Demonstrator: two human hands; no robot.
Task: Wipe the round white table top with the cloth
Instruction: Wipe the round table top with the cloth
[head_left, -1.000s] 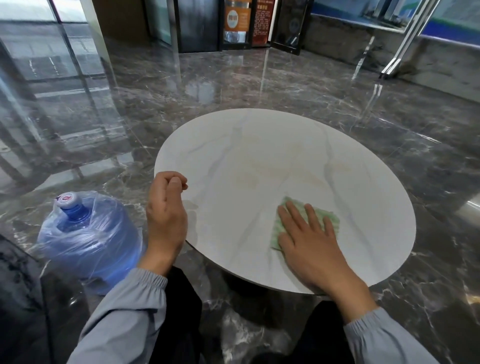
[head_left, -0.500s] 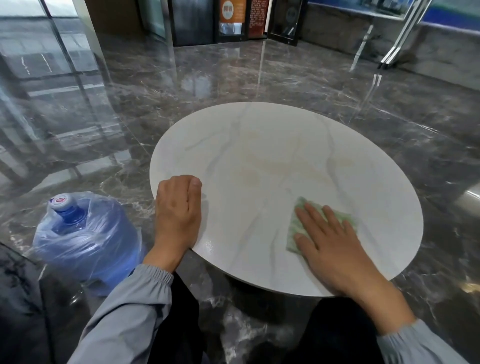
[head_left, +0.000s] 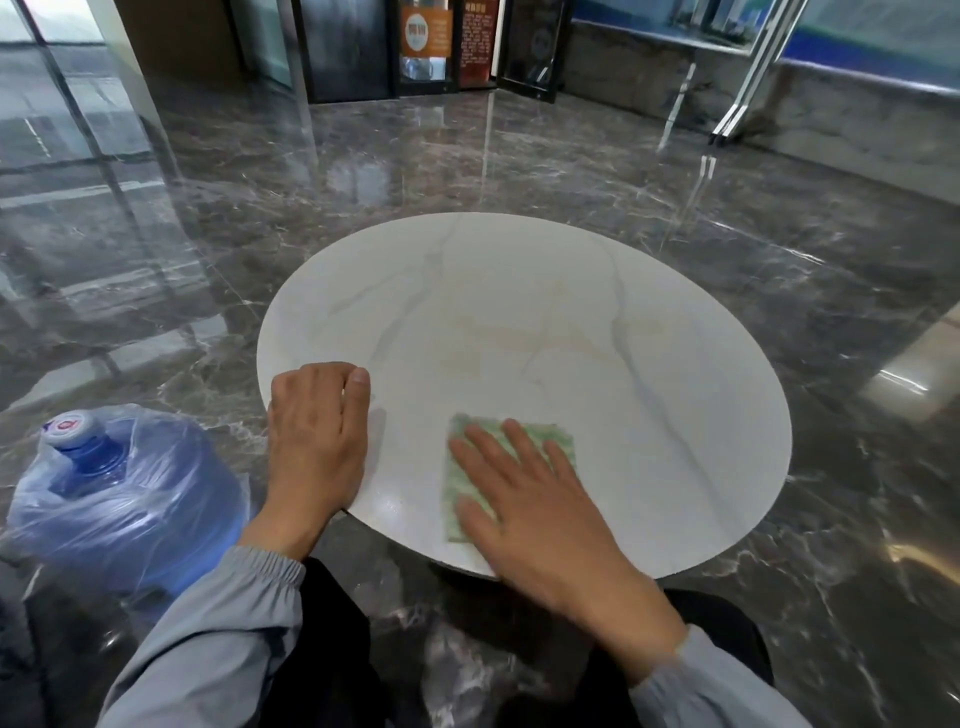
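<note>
Now, right hand lies flat, grip released, pressing the green cloth onto the near side of the round white counter to wipe. Left hand braces near the rim, seemingly clenched, empty.

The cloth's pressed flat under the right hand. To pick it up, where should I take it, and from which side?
Pinch the far right corner of the cloth, coming from the right. It lies flat on the table top, and that corner sits bare beyond the right hand pressing it.
</note>
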